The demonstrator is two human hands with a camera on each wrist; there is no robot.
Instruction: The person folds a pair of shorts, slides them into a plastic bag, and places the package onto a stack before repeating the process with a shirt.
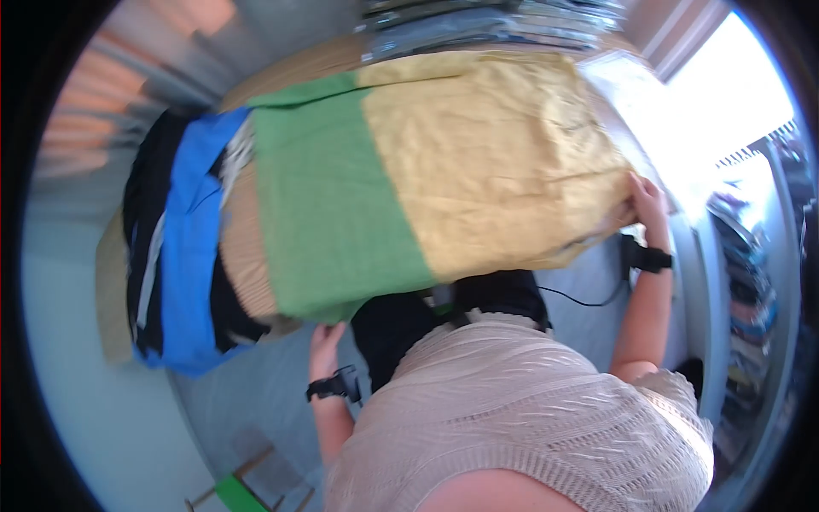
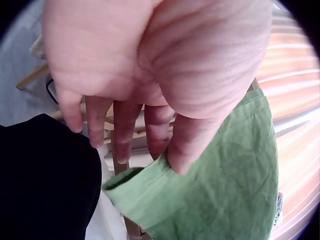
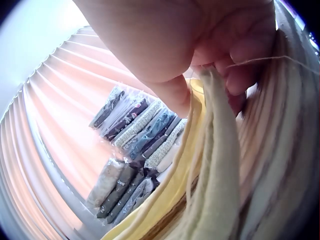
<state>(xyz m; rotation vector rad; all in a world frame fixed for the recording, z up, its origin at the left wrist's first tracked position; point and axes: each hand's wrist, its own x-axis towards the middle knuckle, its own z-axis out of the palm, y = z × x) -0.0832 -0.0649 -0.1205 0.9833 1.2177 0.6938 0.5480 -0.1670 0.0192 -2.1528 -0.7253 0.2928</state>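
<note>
A large cloth, green at the left and yellow at the right (image 1: 486, 162), lies spread over the table in the head view, with wrinkles across its yellow part. At its near left corner, my left hand (image 1: 326, 348) pinches the green edge (image 2: 215, 185) between thumb and forefinger; the other fingers hang extended in the left wrist view. My right hand (image 1: 650, 206) grips the yellow end at the right. Close up, the right wrist view has the layered yellow edge (image 3: 217, 130) between thumb and fingers, and a loose thread (image 3: 285, 57) trails beside them.
Blue and black garments (image 1: 192, 247) lie at the table's left end, by a brown striped cover (image 1: 247, 247). Plastic-wrapped folded fabrics (image 1: 486, 30) are stacked at the back. Shelves with more packets (image 1: 751, 290) stand at the right. A small green-seated stool (image 1: 241, 492) is on the floor.
</note>
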